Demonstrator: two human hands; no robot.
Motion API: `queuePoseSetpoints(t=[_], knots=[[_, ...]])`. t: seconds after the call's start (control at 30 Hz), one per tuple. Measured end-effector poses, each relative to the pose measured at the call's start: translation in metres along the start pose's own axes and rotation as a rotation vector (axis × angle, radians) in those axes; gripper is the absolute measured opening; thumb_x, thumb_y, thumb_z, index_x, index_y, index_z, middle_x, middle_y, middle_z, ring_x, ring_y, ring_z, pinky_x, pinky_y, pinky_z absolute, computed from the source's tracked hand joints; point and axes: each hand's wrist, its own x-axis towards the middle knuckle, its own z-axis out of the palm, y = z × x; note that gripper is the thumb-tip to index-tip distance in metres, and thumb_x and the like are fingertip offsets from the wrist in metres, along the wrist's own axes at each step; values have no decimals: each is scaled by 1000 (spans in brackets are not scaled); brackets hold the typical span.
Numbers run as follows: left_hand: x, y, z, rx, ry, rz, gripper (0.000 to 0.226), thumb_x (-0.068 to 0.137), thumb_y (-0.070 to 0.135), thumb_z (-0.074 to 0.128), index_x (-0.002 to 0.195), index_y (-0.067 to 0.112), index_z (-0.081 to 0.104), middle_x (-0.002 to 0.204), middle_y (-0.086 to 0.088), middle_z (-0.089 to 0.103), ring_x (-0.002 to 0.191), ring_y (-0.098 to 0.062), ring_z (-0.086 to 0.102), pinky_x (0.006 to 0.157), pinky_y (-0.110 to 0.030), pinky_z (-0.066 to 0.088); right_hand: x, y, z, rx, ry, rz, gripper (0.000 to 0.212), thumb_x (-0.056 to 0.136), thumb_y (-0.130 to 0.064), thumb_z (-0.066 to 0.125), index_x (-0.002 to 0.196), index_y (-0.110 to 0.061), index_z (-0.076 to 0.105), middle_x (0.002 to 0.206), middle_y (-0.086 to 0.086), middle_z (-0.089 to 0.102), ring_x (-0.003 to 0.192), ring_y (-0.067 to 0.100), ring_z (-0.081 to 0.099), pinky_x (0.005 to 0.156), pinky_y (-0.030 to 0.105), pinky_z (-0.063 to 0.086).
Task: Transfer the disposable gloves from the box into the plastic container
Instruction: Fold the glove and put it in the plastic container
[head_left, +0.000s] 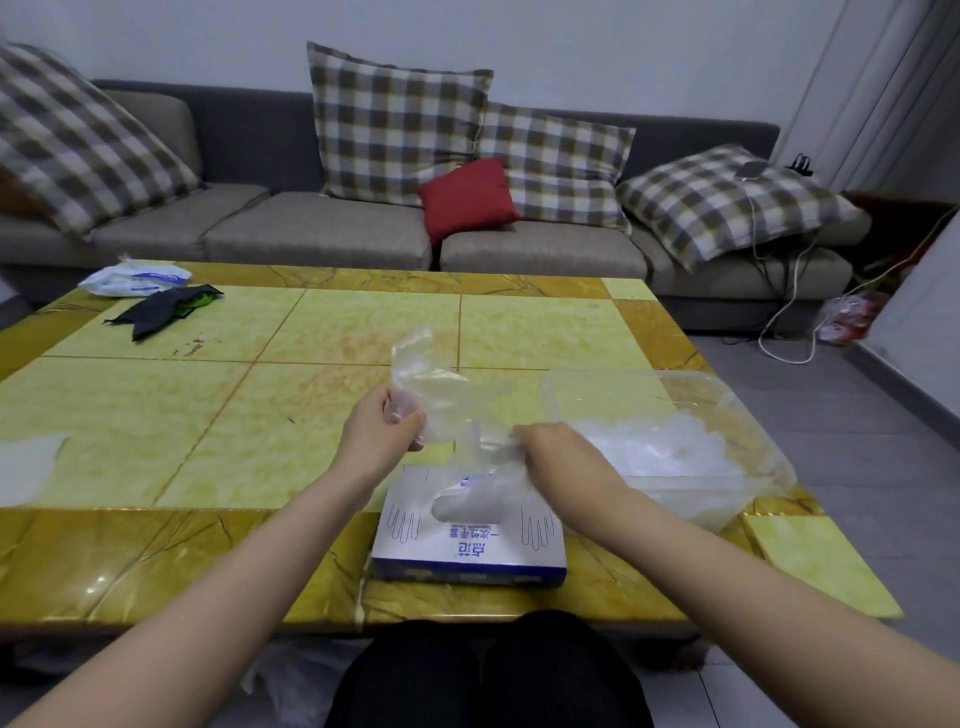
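Observation:
A white and blue glove box (470, 543) lies flat near the table's front edge, with clear gloves bulging from its oval opening. Above it I hold a clear disposable glove (436, 395) stretched between both hands. My left hand (382, 431) pinches its left part and my right hand (556, 452) grips its lower right part. To the right stands a clear plastic container (748, 499) with a heap of crumpled gloves (665, 447) inside.
The yellow tiled table (208, 415) also carries a black cloth (163, 309), a white packet (132, 278) at the far left and a white sheet (26, 467) at the left edge. A grey sofa (322, 228) with checked cushions stands behind.

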Motion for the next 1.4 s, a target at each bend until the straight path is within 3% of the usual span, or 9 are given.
queuePoseSetpoints(t=[0.17,0.27,0.33,0.47,0.6,0.87,1.03,1.2,1.4], knots=[[-23,3,14,339,-150,207,11,84,3,57,81,9,65,73,10,53,74,-12,53,61,-16,39,3,23,-32,192,179,150,16,89,3,41,98,-10,43,84,10,54,73,29,49,56,34,33],[-34,-3,30,560,-431,219,20,88,11,52,75,13,67,67,8,49,71,-12,51,59,-19,36,0,39,-40,230,183,218,15,84,4,43,91,-10,45,86,9,54,76,28,50,61,33,38],[-37,-10,38,671,-576,159,30,89,25,51,60,18,48,62,0,42,67,-19,46,59,-27,33,-4,46,-41,238,182,244,16,83,5,42,90,-9,46,86,9,54,75,28,51,61,35,39],[-39,-18,41,939,-723,113,41,75,52,67,93,18,53,88,3,59,82,-17,52,71,-27,39,-8,55,-42,242,201,276,16,82,4,42,87,-10,47,87,9,55,77,28,53,66,39,45],[-36,-27,49,1204,-700,182,55,72,29,71,119,19,43,116,-4,55,105,-26,48,93,-35,42,-11,56,-41,249,189,275,16,82,3,43,88,-10,48,88,9,55,76,28,53,63,36,43],[-29,-13,50,1297,-759,178,48,77,34,69,115,15,47,116,-8,57,106,-26,53,78,-31,41,-17,54,-25,218,35,245,25,90,-1,39,110,-6,53,99,13,61,77,23,50,53,23,32],[-19,-13,42,1250,-733,168,53,79,24,70,123,10,45,122,-10,48,105,-27,56,81,-34,46,-14,39,-8,226,-10,179,29,93,-2,38,117,-7,52,108,15,62,93,29,58,71,31,43],[-5,-26,30,1128,-642,114,46,77,17,70,104,16,33,92,0,46,85,-23,53,65,-30,42,-6,23,-3,252,-24,138,28,94,-3,37,119,-7,49,108,16,61,93,29,57,68,28,38],[5,-32,14,1105,-480,98,43,79,30,67,111,14,43,112,-4,55,99,-22,54,81,-32,47,-5,14,-1,299,-84,108,31,92,0,35,118,-7,50,105,16,60,80,24,48,66,28,35]])
